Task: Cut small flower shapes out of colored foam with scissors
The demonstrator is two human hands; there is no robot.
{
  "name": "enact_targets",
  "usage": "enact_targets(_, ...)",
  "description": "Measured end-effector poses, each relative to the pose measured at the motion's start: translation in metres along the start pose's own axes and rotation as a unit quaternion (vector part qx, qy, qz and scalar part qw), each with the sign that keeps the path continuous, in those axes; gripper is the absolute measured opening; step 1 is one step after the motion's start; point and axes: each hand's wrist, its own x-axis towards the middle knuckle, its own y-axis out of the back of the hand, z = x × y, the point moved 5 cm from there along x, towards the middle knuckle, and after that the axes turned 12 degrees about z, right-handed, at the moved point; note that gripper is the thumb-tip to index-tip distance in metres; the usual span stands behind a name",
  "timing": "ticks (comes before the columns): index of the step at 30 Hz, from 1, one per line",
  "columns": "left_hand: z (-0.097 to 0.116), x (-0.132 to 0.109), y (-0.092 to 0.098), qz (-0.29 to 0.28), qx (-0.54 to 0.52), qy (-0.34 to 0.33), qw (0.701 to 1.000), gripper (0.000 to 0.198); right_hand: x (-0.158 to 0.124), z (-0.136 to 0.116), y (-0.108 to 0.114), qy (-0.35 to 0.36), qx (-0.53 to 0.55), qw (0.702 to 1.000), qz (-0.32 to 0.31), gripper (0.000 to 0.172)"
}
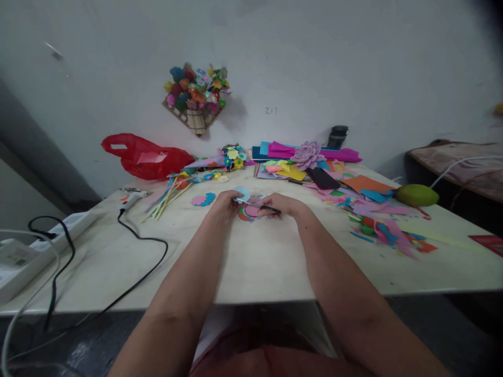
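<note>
Table [267,272]: pale top; both forearms reach in over its near edge and draw together toward the hands.
Pink and orange paper [251,211]: rounded pieces lying between the two hands, just below the blades.
Right hand [286,204]: fingers closed around the black handles of the scissors [270,210].
Scissors' long axis: crosswise in front of the person, handles right, tip left and slightly farther away, toward the other hand's thumb.
Blade gap: too small to tell whether the blades are parted.
Left hand [225,203]: thumb and fingers pinch the blue paper [242,193] at its left side.
Blue paper from the right grip: to the left and a little farther out; the left hand is the nearer, touching it, while the right reaches it only by the blades.
Blade and blue paper: the metal crosses the near edge in view; whether it bites or merely overlaps, I cannot tell.
Scalloped pieces [203,199]: pink and blue, on the table just left of the left hand.
Phone [323,178]: farther off, to the right, among coloured sheets [294,173].
</note>
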Motion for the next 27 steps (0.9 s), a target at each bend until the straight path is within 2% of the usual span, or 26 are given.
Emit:
enact_targets(9,-0.0016,0.005,0.002,0.008,-0.01,0.008,1.0,0.013,0.0011,0.0008,0.0005,-0.001,-0.003,1.0,0.002,0.014)
enact_targets(14,-0.0029,0.0067,0.0024,0.011,-0.025,0.018,0.999,0.016,0.0027,0.0036,0.0004,0.001,-0.003,1.0,0.003,0.016)
enact_targets(27,0.0001,0.0043,0.0015,0.009,0.016,-0.007,1.0,0.013,0.0024,0.0029,0.0007,-0.014,-0.004,1.0,0.005,0.018)
